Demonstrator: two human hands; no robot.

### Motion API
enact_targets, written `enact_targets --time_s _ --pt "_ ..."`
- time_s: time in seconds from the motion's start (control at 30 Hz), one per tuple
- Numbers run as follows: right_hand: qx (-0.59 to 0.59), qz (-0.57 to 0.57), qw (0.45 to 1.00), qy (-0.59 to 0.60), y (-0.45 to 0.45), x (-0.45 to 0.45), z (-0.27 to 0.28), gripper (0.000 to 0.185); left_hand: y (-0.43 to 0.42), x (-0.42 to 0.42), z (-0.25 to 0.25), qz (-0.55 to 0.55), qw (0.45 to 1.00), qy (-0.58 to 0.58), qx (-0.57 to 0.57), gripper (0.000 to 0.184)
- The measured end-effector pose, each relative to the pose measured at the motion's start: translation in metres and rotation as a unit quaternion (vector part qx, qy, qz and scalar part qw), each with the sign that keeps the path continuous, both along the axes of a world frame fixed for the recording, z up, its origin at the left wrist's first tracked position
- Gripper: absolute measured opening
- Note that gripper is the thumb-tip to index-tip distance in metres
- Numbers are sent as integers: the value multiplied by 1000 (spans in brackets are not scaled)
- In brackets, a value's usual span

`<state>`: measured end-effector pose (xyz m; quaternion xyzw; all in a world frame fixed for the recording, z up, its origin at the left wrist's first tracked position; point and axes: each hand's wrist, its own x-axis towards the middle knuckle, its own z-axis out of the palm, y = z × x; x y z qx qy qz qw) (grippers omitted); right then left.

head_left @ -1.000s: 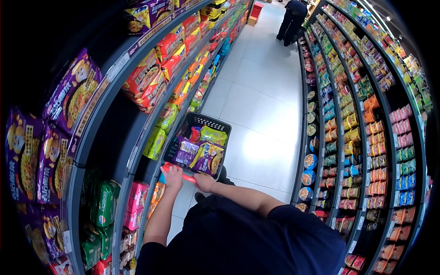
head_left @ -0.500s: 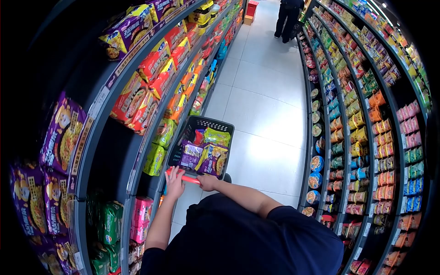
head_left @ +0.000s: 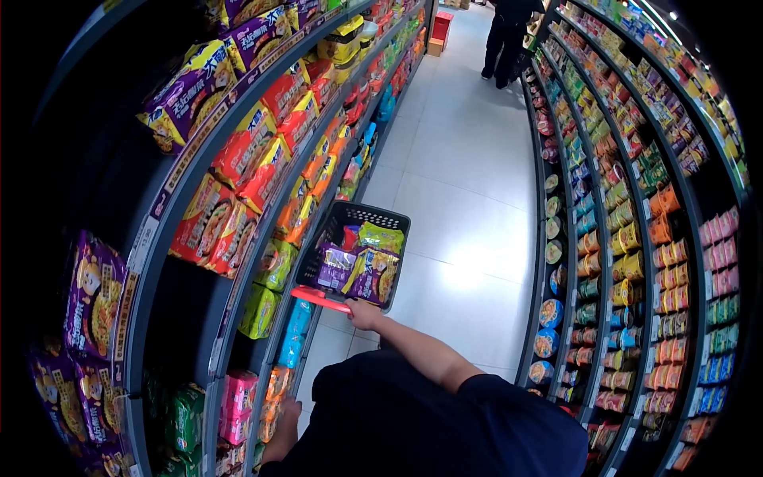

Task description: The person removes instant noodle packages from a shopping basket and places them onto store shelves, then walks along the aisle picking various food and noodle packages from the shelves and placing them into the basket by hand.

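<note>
My right hand (head_left: 365, 314) is closed around the red handle (head_left: 319, 299) of a black plastic shopping basket (head_left: 315, 238). Two purple instant noodle packs, one plainer (head_left: 335, 268) and one with yellow edges (head_left: 373, 274), lie in it with a lime-green pack (head_left: 380, 237) and a partly covered red pack (head_left: 350, 236). Low on the left, my left hand (head_left: 289, 415) is off the handle, close to orange packs (head_left: 276, 385) on a lower shelf. Its fingers are too small and indistinct to tell whether they are open or closed.
Shelves on the left carry red noodle packs (head_left: 249, 163), purple packs (head_left: 97, 298) and pink packs (head_left: 238, 393). Cup noodles (head_left: 547, 342) line the right shelves. A person in dark clothes (head_left: 505, 40) stands up the tiled aisle (head_left: 445, 183), near a red box (head_left: 441, 25).
My left hand has let go of the red handle and dropped down and back beside the left shelf. My right hand still holds the handle. The view has shifted slightly.
</note>
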<state>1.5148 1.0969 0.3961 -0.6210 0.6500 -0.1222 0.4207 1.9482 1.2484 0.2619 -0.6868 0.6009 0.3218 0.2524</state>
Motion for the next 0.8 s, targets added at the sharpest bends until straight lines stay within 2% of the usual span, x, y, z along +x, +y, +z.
enact_targets --time_s 0.03,0.13,0.17,0.27,0.33,0.4,0.47,0.53,0.6,0.63,0.67,0.7,0.77,0.8 --pt "2 -6 1000 -1 -7 -6 -2 39 8 0 4 60 997 23 -45 40" --pt "-4 -9 1000 -5 -34 -25 -18 41 3 -12 11 226 968 86 -62 38" --pt "-6 -8 1000 -7 -42 -33 -23 41 -5 -24 24 223 971 81 -44 38" --pt "5 4 1000 -19 -66 -54 -23 40 -34 -53 33 181 969 121 -116 38" --pt "-4 -19 1000 -1 -77 -64 -14 33 -64 -73 41 215 963 141 -78 38" --pt "-28 -28 999 24 -87 -72 -30 31 -91 -82 36 65 970 134 -194 37" --pt "-18 -36 999 36 -96 -78 -31 34 -128 -92 38 68 954 188 -222 35" --pt "41 -49 996 66 -106 -79 -29 39 -165 -105 43 70 934 264 -230 31" --pt "49 9 990 134 -118 -80 -21 48 -211 -126 45 72 901 364 -225 27" --pt "119 31 982 144 -129 -78 -10 51 -235 -143 53 69 887 402 -218 26" --pt "190 50 969 152 -138 -74 0 55 -258 -163 76 65 871 439 -209 25" --pt "153 67 973 160 -139 -72 -7 51 -278 -182 100 59 856 473 -199 25" --pt "176 104 963 177 -145 -66 -1 48 -315 -215 155 -56 820 499 -273 30" --pt "186 108 958 190 -145 -62 1 47 -328 -230 185 -75 809 518 -269 37"
